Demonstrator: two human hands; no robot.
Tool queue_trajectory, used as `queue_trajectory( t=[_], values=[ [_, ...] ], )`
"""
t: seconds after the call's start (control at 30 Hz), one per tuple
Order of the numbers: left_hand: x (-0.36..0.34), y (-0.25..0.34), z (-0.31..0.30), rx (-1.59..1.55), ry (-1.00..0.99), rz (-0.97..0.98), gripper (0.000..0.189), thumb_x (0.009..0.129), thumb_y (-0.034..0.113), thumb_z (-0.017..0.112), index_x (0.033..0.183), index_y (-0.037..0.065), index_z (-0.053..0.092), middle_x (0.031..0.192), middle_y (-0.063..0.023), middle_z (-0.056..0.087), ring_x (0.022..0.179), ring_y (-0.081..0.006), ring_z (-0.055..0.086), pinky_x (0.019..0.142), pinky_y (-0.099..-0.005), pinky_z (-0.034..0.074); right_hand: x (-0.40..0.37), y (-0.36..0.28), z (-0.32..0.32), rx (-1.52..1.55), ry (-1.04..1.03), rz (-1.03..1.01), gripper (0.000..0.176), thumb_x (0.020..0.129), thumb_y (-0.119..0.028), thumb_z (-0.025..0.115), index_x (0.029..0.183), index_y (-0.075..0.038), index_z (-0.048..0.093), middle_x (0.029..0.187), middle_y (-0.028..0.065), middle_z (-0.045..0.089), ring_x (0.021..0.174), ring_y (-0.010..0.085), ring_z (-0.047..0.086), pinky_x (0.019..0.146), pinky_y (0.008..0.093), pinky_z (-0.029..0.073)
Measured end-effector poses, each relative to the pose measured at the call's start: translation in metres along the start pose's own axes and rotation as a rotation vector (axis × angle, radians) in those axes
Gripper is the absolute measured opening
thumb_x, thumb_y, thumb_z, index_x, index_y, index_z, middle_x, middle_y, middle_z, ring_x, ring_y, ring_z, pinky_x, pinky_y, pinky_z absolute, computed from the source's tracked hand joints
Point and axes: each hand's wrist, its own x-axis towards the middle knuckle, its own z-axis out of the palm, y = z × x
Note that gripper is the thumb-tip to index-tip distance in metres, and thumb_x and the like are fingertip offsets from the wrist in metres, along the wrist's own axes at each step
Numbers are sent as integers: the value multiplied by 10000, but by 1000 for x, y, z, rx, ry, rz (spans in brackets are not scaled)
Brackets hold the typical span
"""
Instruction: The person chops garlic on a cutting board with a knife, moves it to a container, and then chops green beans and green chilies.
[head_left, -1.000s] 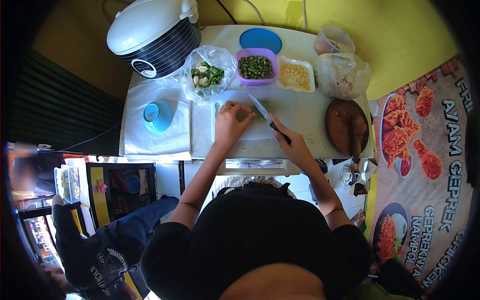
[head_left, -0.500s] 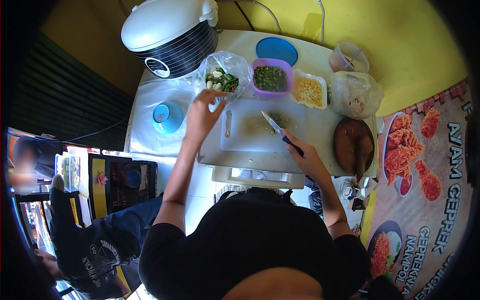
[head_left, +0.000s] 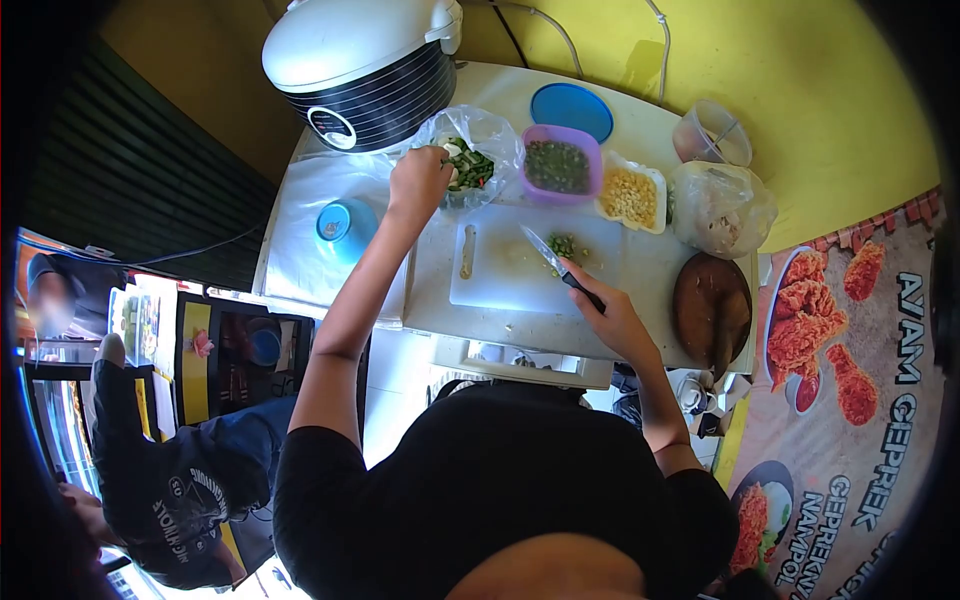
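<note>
My left hand is at the near-left side of a clear plastic bag holding cut green chilies and white garlic cloves. Its fingers are curled together at the bag's opening, and what they pinch, if anything, is hidden. In my right hand is a knife with a black handle. The blade slants up and left over a white cutting board. Beside the blade lies a small heap of chopped green pieces.
Behind the board stand a purple tub of chopped greens, a tray of yellowish pieces and a blue lid. A stone mortar is right; a blue cup and rice cooker are left. Another person is lower left.
My left hand has moved up to the chilies and garlic in the bag, its fingers curling in. My right hand still holds the knife over the board. The view has shifted slightly.
</note>
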Motion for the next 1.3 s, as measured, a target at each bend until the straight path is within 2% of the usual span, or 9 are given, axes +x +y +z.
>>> queue_trajectory(
  t=[0.3, 0.37, 0.5, 0.53, 0.6, 0.7, 0.9, 1.03, 1.3],
  values=[
    [1, -2, 3, 12, -21, -31, 164, 804, 182, 658, 880, 44, 702, 841, -174, 679, 781, -338, 658, 723, -418, 518, -2, 3, 5, -18, -41, -81, 470, 947, -147, 518, 1399, -242, 434, 735, 145, 537, 619, 139, 434, 666, 275, 444],
    [-8, 4, -6, -64, 259, 277, 118, 816, 117, 664, 900, 37, 687, 922, -155, 671, 832, -321, 650, 756, -391, 509, -3, 6, 3, -28, -51, -48, 468, 947, -149, 516, 1398, -242, 435, 749, 156, 554, 617, 143, 441, 668, 277, 447],
    [-47, 42, -24, -428, 87, 224, 97, 809, 48, 660, 902, 25, 668, 933, -140, 653, 844, -321, 634, 773, -380, 497, -5, 13, 0, -53, -5, -57, 470, 944, -145, 521, 1395, -248, 439, 693, 139, 497, 602, 147, 421, 641, 277, 440],
    [-58, 47, -21, -433, 82, 226, 97, 809, 48, 660, 902, 25, 668, 933, -140, 653, 844, -321, 634, 773, -380, 497, -6, 12, -1, -71, -18, -10, 468, 944, -142, 522, 1393, -248, 442, 676, 133, 475, 596, 149, 414, 631, 276, 438],
    [-80, 57, -12, -504, -221, 174, 108, 814, 64, 657, 915, 28, 677, 938, -143, 651, 835, -323, 633, 767, -373, 500, -9, 11, 1, -57, -5, -6, 471, 944, -139, 522, 1394, -247, 439, 667, 130, 458, 589, 150, 405, 624, 277, 436],
    [-106, 62, 16, -477, -270, 186, 147, 825, 110, 658, 937, 19, 688, 919, -134, 659, 833, -288, 647, 755, -353, 509, -12, 14, 8, -32, 22, -25, 477, 945, -132, 520, 1399, -244, 430, 661, 132, 445, 579, 152, 395, 615, 279, 433],
    [-122, 64, 28, -555, -213, 17, 171, 813, 118, 676, 952, 21, 700, 926, -134, 652, 801, -284, 643, 729, -359, 506, -21, 7, 13, -18, 38, -9, 487, 954, -128, 515, 1419, -220, 402, 688, 55, 399, 634, 100, 364, 617, 237, 396],
    [-120, 62, 28, -524, -193, 56, 157, 812, 117, 680, 930, 17, 706, 913, -134, 645, 780, -283, 638, 720, -366, 505, -25, 11, 17, -55, 51, -41, 511, 950, -122, 506, 1431, -235, 377, 649, 131, 444, 564, 143, 387, 593, 274, 422],
    [-128, 68, 41, -476, -114, 114, 173, 804, 127, 697, 941, 22, 716, 870, -131, 635, 740, -272, 633, 696, -346, 507, -35, 7, 27, -11, 71, -55, 507, 957, -126, 498, 1434, -239, 372, 617, 86, 382, 558, 120, 371, 571, 263, 402]
  ],
)
